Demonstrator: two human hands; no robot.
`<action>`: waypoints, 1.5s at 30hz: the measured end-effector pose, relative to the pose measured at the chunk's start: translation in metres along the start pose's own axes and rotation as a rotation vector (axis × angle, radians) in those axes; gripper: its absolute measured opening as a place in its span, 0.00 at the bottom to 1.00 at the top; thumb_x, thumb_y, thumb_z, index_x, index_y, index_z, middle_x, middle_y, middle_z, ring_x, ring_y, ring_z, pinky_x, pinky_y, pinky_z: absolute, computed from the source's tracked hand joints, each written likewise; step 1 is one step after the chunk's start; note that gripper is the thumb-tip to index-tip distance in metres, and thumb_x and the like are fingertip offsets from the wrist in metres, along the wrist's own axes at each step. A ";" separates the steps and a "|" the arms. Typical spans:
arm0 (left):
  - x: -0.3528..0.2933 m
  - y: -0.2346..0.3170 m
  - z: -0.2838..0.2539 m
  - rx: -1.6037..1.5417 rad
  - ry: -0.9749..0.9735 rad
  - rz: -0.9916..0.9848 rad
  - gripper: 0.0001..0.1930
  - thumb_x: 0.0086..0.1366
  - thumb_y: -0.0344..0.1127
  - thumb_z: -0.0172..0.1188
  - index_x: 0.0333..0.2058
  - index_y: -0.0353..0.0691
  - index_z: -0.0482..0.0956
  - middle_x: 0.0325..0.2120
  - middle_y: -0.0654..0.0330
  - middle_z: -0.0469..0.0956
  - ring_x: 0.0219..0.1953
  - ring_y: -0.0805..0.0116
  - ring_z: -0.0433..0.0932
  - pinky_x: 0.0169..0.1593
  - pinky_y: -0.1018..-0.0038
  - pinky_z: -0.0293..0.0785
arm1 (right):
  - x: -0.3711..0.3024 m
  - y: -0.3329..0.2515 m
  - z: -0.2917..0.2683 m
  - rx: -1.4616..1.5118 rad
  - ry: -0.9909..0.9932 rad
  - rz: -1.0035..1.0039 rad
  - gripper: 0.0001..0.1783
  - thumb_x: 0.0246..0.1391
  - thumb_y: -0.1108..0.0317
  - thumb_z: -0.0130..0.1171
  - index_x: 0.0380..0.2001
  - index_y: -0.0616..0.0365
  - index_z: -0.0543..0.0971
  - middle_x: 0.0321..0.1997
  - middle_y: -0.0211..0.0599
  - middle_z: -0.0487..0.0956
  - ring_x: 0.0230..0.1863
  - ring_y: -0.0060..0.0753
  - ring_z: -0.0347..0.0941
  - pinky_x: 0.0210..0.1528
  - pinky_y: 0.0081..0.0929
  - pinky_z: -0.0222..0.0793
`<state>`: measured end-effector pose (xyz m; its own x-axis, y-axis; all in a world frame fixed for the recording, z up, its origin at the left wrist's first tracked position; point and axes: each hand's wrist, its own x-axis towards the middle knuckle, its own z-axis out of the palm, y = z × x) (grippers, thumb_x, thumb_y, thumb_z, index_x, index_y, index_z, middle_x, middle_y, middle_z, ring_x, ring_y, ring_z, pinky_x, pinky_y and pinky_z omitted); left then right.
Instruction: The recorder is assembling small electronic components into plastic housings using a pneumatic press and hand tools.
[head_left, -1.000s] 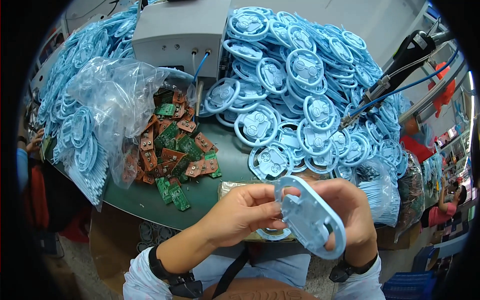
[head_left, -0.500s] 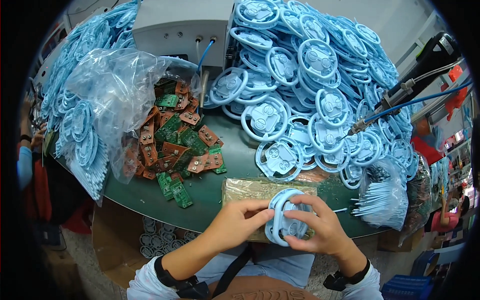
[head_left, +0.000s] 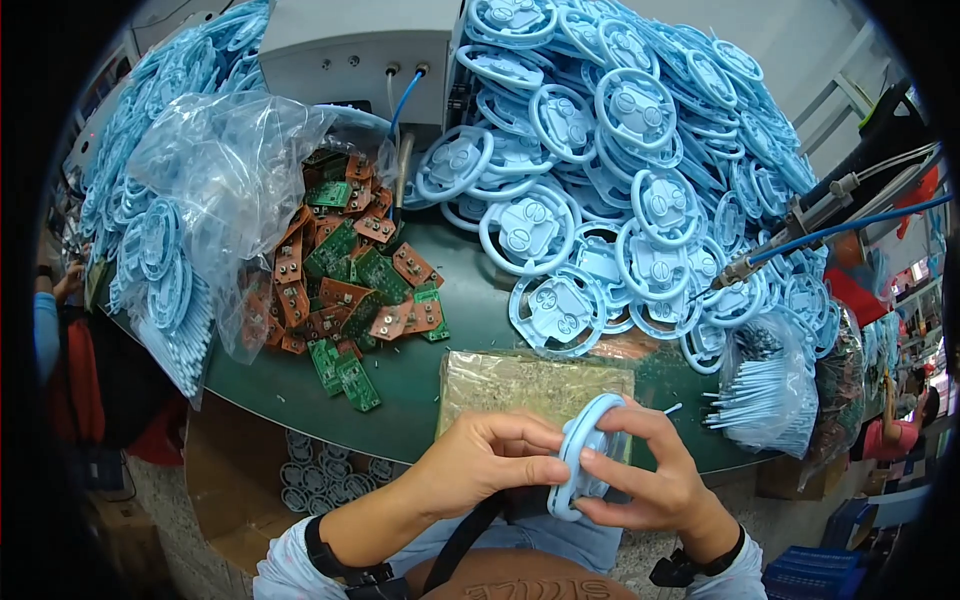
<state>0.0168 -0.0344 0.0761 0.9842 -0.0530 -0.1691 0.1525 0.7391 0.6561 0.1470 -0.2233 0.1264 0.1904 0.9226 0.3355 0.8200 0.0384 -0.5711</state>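
Observation:
A light blue plastic toy steering wheel (head_left: 578, 452) is held between both hands, tilted nearly edge-on above the front edge of the bench. My left hand (head_left: 480, 465) pinches its left rim between thumb and fingers. From the other side, my right hand (head_left: 655, 475) grips it, fingers spread over the rim and its inner part. Behind the wheel lies a flat block wrapped in yellowish tape (head_left: 520, 385). A thin light blue stick (head_left: 674, 408) pokes out just beyond my right fingers.
Wheel parts (head_left: 640, 110) are heaped high at the back right. Brown and green circuit boards (head_left: 345, 285) lie left of centre beside a clear plastic bag (head_left: 225, 170). An electric screwdriver (head_left: 735, 270) reaches in from the right, near bagged blue sticks (head_left: 765, 395). Below, a cardboard box (head_left: 225, 480) holds wheel parts.
The steering wheel has come slightly right and turned more edge-on, and the gap seen between its two rims no longer shows. Both hands have moved with it, still gripping.

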 end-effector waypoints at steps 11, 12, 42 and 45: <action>-0.013 0.012 0.020 0.300 0.247 0.138 0.19 0.61 0.24 0.65 0.49 0.30 0.69 0.42 0.56 0.78 0.46 0.70 0.79 0.50 0.76 0.78 | -0.025 -0.015 -0.007 -0.207 0.377 0.220 0.11 0.41 0.68 0.74 0.29 0.56 0.83 0.37 0.39 0.79 0.39 0.33 0.76 0.44 0.31 0.74; -0.012 0.013 0.018 0.297 0.254 0.132 0.25 0.61 0.22 0.63 0.55 0.29 0.65 0.47 0.54 0.75 0.49 0.69 0.77 0.53 0.75 0.76 | -0.036 -0.009 -0.009 -0.056 0.399 0.341 0.12 0.43 0.70 0.73 0.33 0.58 0.82 0.39 0.39 0.79 0.41 0.31 0.76 0.43 0.29 0.74; -0.001 0.005 0.012 0.334 0.297 0.396 0.25 0.56 0.21 0.68 0.53 0.29 0.72 0.45 0.57 0.77 0.48 0.70 0.77 0.50 0.73 0.75 | 0.015 -0.007 0.007 0.842 0.250 0.594 0.27 0.53 0.75 0.66 0.56 0.64 0.71 0.54 0.39 0.77 0.52 0.28 0.76 0.56 0.28 0.73; -0.005 0.001 0.012 0.426 0.281 0.379 0.24 0.56 0.21 0.69 0.52 0.29 0.74 0.45 0.59 0.77 0.47 0.70 0.77 0.48 0.73 0.75 | 0.025 -0.004 -0.004 0.770 0.353 0.431 0.24 0.54 0.72 0.66 0.55 0.64 0.74 0.52 0.40 0.80 0.45 0.32 0.79 0.50 0.29 0.75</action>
<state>0.0127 -0.0408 0.0864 0.9243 0.3814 -0.0164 -0.1224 0.3368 0.9336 0.1512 -0.2023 0.1400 0.6488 0.7521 0.1154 0.0840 0.0800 -0.9933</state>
